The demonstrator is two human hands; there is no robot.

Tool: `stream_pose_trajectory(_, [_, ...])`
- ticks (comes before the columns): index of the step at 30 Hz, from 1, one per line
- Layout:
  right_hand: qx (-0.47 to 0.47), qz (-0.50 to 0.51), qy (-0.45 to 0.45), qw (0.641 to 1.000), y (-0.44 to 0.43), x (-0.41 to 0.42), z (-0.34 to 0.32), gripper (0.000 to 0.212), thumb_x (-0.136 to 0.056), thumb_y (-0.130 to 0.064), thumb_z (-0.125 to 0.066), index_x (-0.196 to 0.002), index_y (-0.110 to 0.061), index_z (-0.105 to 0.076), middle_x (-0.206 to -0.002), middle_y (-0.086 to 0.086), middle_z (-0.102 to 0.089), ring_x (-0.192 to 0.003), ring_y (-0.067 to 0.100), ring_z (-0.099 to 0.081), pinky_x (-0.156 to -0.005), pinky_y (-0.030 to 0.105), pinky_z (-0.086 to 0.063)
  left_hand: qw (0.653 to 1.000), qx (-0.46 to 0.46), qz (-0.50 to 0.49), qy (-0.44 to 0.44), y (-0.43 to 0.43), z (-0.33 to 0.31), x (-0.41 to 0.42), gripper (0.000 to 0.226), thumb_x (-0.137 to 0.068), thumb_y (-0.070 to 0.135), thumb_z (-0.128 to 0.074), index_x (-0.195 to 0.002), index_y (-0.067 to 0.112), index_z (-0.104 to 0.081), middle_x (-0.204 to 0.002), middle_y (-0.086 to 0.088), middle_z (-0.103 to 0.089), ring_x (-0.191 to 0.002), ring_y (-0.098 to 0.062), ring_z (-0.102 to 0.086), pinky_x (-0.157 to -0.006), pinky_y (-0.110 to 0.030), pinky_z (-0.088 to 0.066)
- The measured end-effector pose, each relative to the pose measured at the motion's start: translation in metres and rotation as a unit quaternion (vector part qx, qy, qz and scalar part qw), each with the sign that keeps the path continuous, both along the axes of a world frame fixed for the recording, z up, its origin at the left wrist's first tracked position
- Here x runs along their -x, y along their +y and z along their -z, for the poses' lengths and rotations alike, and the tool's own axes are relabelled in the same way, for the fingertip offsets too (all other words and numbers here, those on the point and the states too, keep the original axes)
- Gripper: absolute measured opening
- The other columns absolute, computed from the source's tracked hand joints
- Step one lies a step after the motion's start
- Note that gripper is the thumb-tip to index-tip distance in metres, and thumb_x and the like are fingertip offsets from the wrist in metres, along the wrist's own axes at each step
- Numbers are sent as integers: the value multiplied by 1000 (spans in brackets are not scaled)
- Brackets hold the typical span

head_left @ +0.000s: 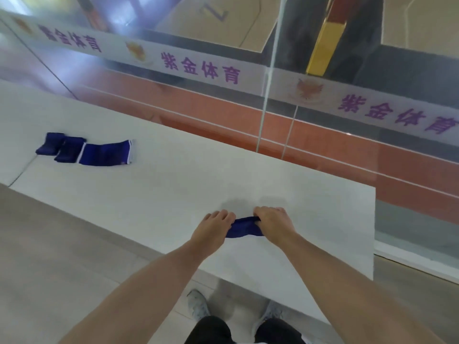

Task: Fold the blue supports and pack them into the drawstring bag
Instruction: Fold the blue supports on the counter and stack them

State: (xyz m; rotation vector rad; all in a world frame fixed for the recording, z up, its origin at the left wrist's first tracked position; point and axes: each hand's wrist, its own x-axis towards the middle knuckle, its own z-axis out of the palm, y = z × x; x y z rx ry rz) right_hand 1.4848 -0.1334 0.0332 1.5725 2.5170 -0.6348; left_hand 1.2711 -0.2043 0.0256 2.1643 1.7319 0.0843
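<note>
A blue support (244, 229) lies on the white table (173, 184) near its front right corner, bunched between my hands. My left hand (213, 227) grips its left end with curled fingers. My right hand (272, 219) grips its right end, fingers curled over the top edge. Far to the left lie three more blue supports: two folded ones (48, 146) (69, 152) and a flat, unfolded one with white trim (106, 153). No drawstring bag is in view.
A glass wall (248, 78) with a frosted band of purple lettering runs just behind the table's far edge. The table ends at a right edge (373, 232) close to my right hand. My shoes (198, 304) stand on the grey floor below the front edge.
</note>
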Motion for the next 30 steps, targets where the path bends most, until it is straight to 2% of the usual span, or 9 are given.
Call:
stream_pose_trajectory(1, [-11, -8, 7, 1000, 0, 24, -5, 13, -94, -16, -46, -95, -17, -59, -87, 2, -66, -84, 26, -61, -73, 27, -31, 1000, -2, -10, 4, -3, -4, 24, 25, -87, 4, -59, -98, 21, -44, -90, 3, -53, -75, -20, -50, -71, -27, -32])
stream_pose_trajectory(3, [-22, -31, 10, 999, 3, 73, -13, 12, -95, -19, -48, -94, -17, -59, -88, 1, -66, -81, 25, -61, -71, 27, -30, 999, -6, -29, 17, -8, -14, 71, 21, -89, 4, -55, -98, 20, -45, -93, 3, -53, -78, -20, -50, -72, -27, -31])
stream_pose_trajectory(9, [-33, -79, 34, 996, 5, 227, -32, 8, -95, -23, -52, -93, -19, -59, -88, -1, -66, -80, 23, -62, -75, 33, -42, 994, -37, -95, 39, -30, -36, 213, 10, -94, 10, -51, -99, 18, -49, -93, 1, -55, -78, -21, -52, -74, -29, -34])
stream_pose_trajectory(15, [-25, -123, 40, 991, 8, 350, -39, 10, -98, -26, -51, -100, -19, -58, -95, -1, -65, -86, 23, -61, -85, 37, -46, 984, -35, -166, 60, -48, -42, 326, 6, -94, 13, -55, -98, 16, -53, -92, -1, -57, -79, -24, -56, -71, -30, -34])
stream_pose_trajectory(17, [-27, -134, 42, 990, 11, 382, -37, 12, -100, -28, -49, -103, -20, -58, -98, -1, -65, -89, 23, -61, -86, 37, -45, 979, -25, -192, 58, -48, -43, 353, 3, -99, 17, -49, -100, 17, -52, -95, 1, -56, -84, -23, -55, -75, -31, -37])
stream_pose_trajectory(19, [-24, -147, 38, 988, 14, 406, -34, 12, -100, -28, -48, -103, -20, -57, -99, -1, -65, -91, 23, -61, -86, 38, -44, 974, -18, -218, 54, -48, -44, 375, 10, -102, 21, -42, -103, 17, -50, -100, 0, -55, -89, -24, -54, -81, -33, -38])
stream_pose_trajectory(23, [1, -149, 30, 988, 26, 443, -28, 13, -101, -28, -48, -104, -19, -56, -101, 0, -66, -87, 24, -61, -81, 37, -46, 973, 1, -220, 66, -40, -49, 407, 14, -103, 23, -40, -108, 16, -51, -104, -1, -56, -95, -25, -55, -85, -34, -37])
stream_pose_trajectory(26, [23, -150, 19, 988, 46, 471, -20, 14, -102, -31, -46, -104, -22, -56, -102, -1, -67, -85, 23, -61, -79, 35, -45, 977, 19, -198, 74, -23, -51, 435, 13, -104, 22, -39, -110, 18, -50, -104, 0, -56, -93, -23, -55, -84, -31, -35])
stream_pose_trajectory(30, [62, -146, 15, 987, 76, 510, -3, 17, -102, -35, -46, -105, -24, -57, -109, 0, -68, -92, 24, -63, -82, 36, -46, 972, 43, -224, 58, 3, -44, 472, 15, -105, 23, -34, -107, 20, -49, -104, 0, -58, -83, -17, -48, -86, -30, -36])
